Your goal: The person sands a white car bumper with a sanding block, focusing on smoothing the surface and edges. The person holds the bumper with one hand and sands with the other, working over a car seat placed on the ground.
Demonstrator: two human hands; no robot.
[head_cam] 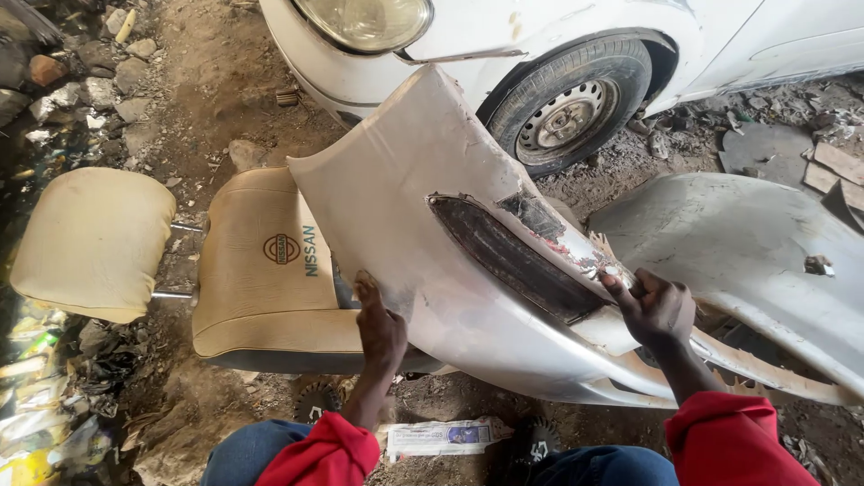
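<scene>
Across the middle of the view, a silver-white car bumper panel lies tilted, its upper end toward 12 o'clock near the wheel of a white car, its lower sweep running off to 4 o'clock. It rests partly over a tan car seat lying flat on the dirt ground, w/ the headrest out at 9 o'clock.

The left hand presses flat against the panel's lower face at about 6 o'clock, fingers extended, not wrapped round anything. The right hand at 4 o'clock pinches the torn, flaking edge beside the long dark opening (paint and filler look cracked there).

Judged from its thin curved shell, the panel is prob. light for its size but floppy and awkward; it would flex if lifted by one end. The broken rim looks brittle and sharp, so a poor place to grip; the smooth, intact lower edge seems safer, one hand each side. Dust on the surface may make it slippery.

A second grey panel lies at 3 o'clock. A small printed box sits on the ground between the knees, approx. 6 o'clock. Rubble lines the 10 o'clock side.
</scene>
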